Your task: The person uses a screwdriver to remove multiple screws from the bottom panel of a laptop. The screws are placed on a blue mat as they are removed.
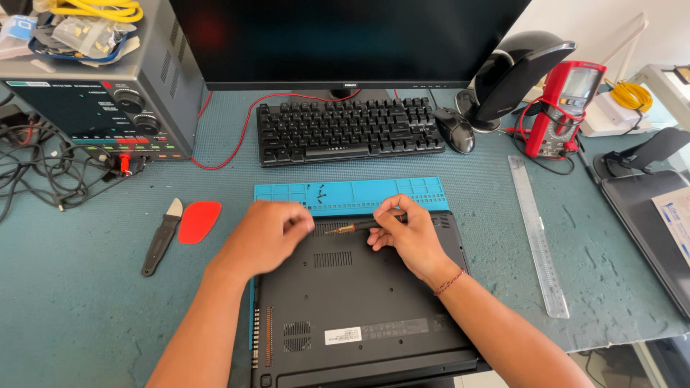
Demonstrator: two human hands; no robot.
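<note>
A black laptop [359,302] lies bottom side up on a blue work mat [352,195]. My right hand [406,231] holds a small screwdriver [352,228] level over the laptop's far edge, its tip pointing left. My left hand [267,235] rests on the laptop's far left corner, fingers curled close to the screwdriver's tip; whether they pinch something is hidden. A few small dark screws [318,191] lie in the mat's tray section.
A black keyboard [348,129], mouse [456,129] and monitor [345,39] stand at the back. A power supply [100,86] with tangled cables is at left. A black pry tool [162,237] and red pick [199,220] lie left. A metal ruler [537,233], red multimeter [564,108] and second laptop [647,215] are right.
</note>
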